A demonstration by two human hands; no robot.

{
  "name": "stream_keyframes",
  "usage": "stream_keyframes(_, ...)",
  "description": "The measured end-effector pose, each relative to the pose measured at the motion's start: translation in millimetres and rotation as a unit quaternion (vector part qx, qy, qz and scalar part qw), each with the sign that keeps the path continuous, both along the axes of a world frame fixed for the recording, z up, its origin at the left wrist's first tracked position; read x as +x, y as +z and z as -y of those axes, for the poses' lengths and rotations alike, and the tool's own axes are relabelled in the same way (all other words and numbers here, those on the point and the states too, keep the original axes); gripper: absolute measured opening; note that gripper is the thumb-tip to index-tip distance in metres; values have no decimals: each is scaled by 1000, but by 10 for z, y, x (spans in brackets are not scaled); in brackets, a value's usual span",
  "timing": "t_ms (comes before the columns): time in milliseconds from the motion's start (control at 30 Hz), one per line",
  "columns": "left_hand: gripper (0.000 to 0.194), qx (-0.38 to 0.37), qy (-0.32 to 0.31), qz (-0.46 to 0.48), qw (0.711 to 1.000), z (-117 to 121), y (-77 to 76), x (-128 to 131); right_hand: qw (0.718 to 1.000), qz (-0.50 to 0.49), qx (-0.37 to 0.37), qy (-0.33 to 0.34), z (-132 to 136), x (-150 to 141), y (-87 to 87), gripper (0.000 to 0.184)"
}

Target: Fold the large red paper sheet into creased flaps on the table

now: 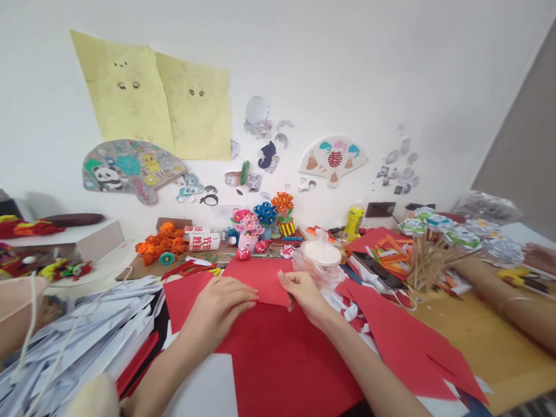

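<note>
A sheet of red paper (269, 335) lies on the table in front of me, its far part folded over into a flap. My left hand (216, 309) rests palm down on the paper with fingers together, pressing the fold's left side. My right hand (303, 293) pinches the flap's right edge between thumb and fingers. More red paper sheets (406, 344) spread out to the right.
A stack of white paper strips (83, 341) lies at the left. Behind the paper stand a glue bottle (204, 240), paper flowers (262, 220), a lidded plastic cup (321, 255) and a yellow bottle (354, 219). Another person's arm (514, 295) lies along the right side near pinwheels on sticks (428, 244).
</note>
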State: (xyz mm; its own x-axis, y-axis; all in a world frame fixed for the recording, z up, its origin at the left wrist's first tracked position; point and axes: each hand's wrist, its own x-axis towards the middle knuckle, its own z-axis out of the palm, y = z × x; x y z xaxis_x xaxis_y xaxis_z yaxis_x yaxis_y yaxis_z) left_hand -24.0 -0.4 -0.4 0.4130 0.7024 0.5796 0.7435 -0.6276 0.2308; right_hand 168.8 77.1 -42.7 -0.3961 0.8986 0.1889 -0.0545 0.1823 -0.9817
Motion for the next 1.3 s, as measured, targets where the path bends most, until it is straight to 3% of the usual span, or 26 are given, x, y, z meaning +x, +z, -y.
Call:
stream_keyframes(133, 20, -94, 50, 107, 989, -11, 19, 9, 1000, -5, -4, 11, 8, -15, 14, 56)
stream_keyframes(233, 27, -172, 98, 218, 956, -13, 22, 28, 999, -1, -42, 1, -11, -33, 19, 56)
stream_keyframes(300, 29, -225, 100, 310, 918, -10, 26, 41, 997, 0, -77, -12, -28, -43, 11, 52)
stream_keyframes(467, 37, -377, 60, 488, 785, 34, 80, 72, 983, -89, -163, -5, -30, -31, -18, 39)
stream_keyframes(533, 38, -411, 54, 513, 752, 60, 107, 81, 973, -118, -195, 33, -20, -11, -20, 38)
stream_keyframes(633, 41, -432, 45, 526, 731, 95, 132, 98, 963, -133, -211, 97, -11, 17, -21, 34)
stream_keyframes(733, 42, -438, 25, 513, 738, 110, 138, 116, 967, -117, -194, 117, -17, 29, -29, 32)
stream_keyframes(800, 41, -411, 25, 494, 766, 98, 130, 109, 978, -69, -179, 78, -25, 34, -37, 33)
stream_keyframes(933, 36, -247, 87, 415, 871, 42, 83, 48, 987, -10, -159, -13, -11, 41, -26, 40)
stream_keyframes(1000, 28, -163, 124, 329, 922, 28, 54, 36, 986, -55, -157, 31, 18, 32, -6, 43)
stream_keyframes(1067, 23, -137, 114, 241, 954, 35, 31, 65, 974, -118, -157, 111, 51, 7, 12, 46)
stream_keyframes(1167, 24, -187, 50, 194, 962, 62, 9, 149, 954, -158, -163, 194, 78, -34, 23, 42)
stream_keyframes(1300, 28, -265, 36, 289, 919, 60, 10, 196, 952, -158, -180, 193, 53, -29, 10, 49)
